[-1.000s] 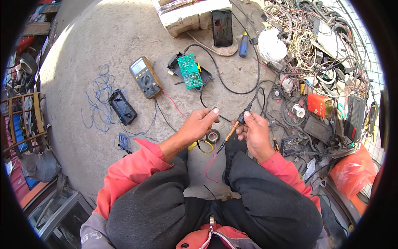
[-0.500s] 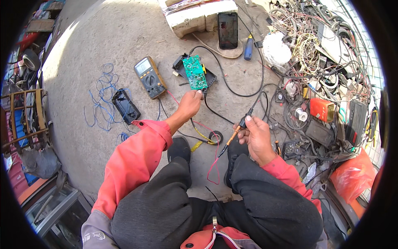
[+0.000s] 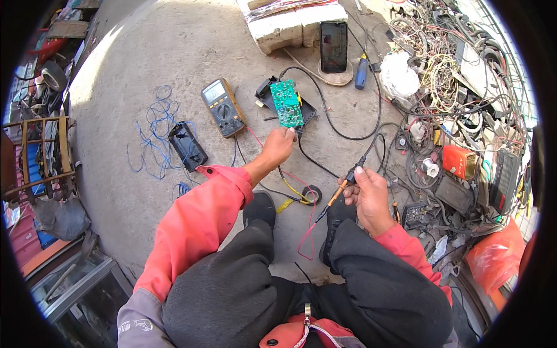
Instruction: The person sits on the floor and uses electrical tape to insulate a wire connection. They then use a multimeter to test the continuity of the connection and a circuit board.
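My left hand (image 3: 278,145) is closed at the near edge of a green circuit board (image 3: 286,103), pinching it at the corner; the fingertips are partly hidden. The board lies over an open black plastic case (image 3: 308,111). In my right hand (image 3: 371,194), a black cable plug (image 3: 351,175) and a test probe with an orange-brown barrel (image 3: 335,196) are held together between thumb and fingers. A pink-red lead (image 3: 306,235) loops from the probe. A multimeter (image 3: 223,108) in a brown-yellow frame lies left of the board, its screen lit.
Left of the multimeter are a black case half (image 3: 188,146) and tangled blue wire (image 3: 155,130). Beyond the board stand a phone (image 3: 333,49) and a blue-handled screwdriver (image 3: 361,72). Scrap wires (image 3: 444,72) and a red tin (image 3: 458,161) crowd the right. A black tape roll (image 3: 312,194) lies near my shoes.
The whole view has shifted slightly, so things appear a little farther right. Both hands keep their grips, with no clear movement against the board or plug.
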Available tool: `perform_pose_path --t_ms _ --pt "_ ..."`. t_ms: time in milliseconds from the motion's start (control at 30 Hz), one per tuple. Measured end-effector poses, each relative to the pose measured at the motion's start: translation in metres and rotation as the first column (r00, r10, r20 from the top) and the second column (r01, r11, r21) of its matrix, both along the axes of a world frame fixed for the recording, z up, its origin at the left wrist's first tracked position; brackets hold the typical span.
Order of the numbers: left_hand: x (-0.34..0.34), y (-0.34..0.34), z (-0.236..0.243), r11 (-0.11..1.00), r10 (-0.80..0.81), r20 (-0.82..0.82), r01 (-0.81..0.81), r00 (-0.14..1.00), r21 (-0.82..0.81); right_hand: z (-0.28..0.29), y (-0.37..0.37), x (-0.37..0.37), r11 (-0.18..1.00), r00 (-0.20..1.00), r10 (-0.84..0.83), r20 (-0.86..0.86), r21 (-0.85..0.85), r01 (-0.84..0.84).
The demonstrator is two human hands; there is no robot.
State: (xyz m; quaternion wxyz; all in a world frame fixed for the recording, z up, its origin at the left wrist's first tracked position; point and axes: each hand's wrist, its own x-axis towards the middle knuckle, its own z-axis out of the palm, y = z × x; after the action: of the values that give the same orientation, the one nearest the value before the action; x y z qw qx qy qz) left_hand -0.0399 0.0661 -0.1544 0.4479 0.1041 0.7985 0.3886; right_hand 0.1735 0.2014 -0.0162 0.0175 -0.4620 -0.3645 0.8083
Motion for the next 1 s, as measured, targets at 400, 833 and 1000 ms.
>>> perform_pose_path --t_ms 400,833,1000 --pt "0.0007 0.0012 0.0025 0.999 -0.017 -0.071 0.013 0.997 -0.045 0.0006 0.0011 0.0018 1.000 1.000 0.005 -0.014 0.002 -0.005" --pt "0.0003 -0.0019 -0.0041 1.000 -0.013 -0.078 0.015 0.997 0.017 -0.0001 0.0007 0.0020 1.000 1.000 0.001 -0.017 0.009 -0.001" --pt "0.0008 -0.0019 -0.0037 1.000 -0.006 -0.076 0.007 0.997 0.016 0.0010 0.0008 0.0011 1.000 1.000 0.002 -0.013 0.007 -0.002"
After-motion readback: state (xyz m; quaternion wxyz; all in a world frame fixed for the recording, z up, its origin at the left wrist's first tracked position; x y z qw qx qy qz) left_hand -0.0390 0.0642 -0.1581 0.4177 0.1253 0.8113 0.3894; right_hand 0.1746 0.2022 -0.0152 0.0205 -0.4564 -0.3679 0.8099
